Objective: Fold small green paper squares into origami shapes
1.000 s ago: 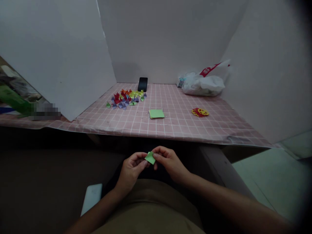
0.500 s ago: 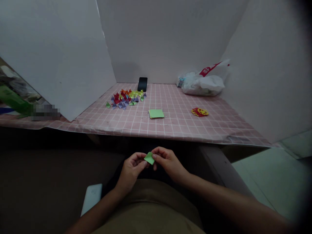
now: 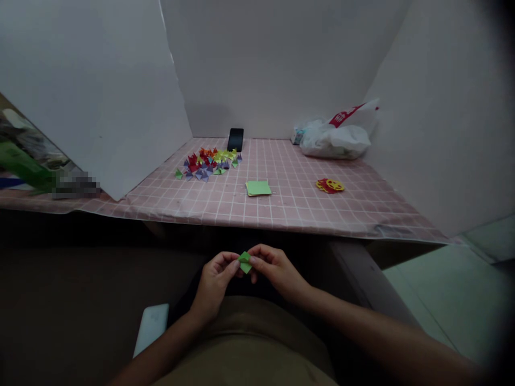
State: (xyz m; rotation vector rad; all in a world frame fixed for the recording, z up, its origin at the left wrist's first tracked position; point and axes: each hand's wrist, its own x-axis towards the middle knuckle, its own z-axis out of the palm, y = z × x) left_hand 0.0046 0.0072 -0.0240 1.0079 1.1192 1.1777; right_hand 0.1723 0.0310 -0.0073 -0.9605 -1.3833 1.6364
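Note:
A small folded piece of green paper (image 3: 245, 263) is pinched between my two hands, above my lap and below the table's front edge. My left hand (image 3: 216, 277) grips its left corner with thumb and fingers. On the right corner, my right hand (image 3: 276, 268) presses with its thumb on top and the fingers behind. The paper has a diamond outline with a darker folded part at the top. On the table ahead lies a stack of square paper sheets (image 3: 258, 187), green on top. Farther left stands a cluster of small folded paper figures (image 3: 207, 163) in several colours.
The pink checked tabletop (image 3: 289, 214) has white panels on three sides. A black phone (image 3: 235, 139) leans at the back, near a white plastic bag (image 3: 336, 140). Red and yellow cut-out pieces (image 3: 330, 185) lie at right. A white rectangular device (image 3: 152, 327) rests beside my left forearm.
The green paper has turned slightly between my fingers and its top part now folds over, showing a darker face. My left thumb has moved up to its left corner.

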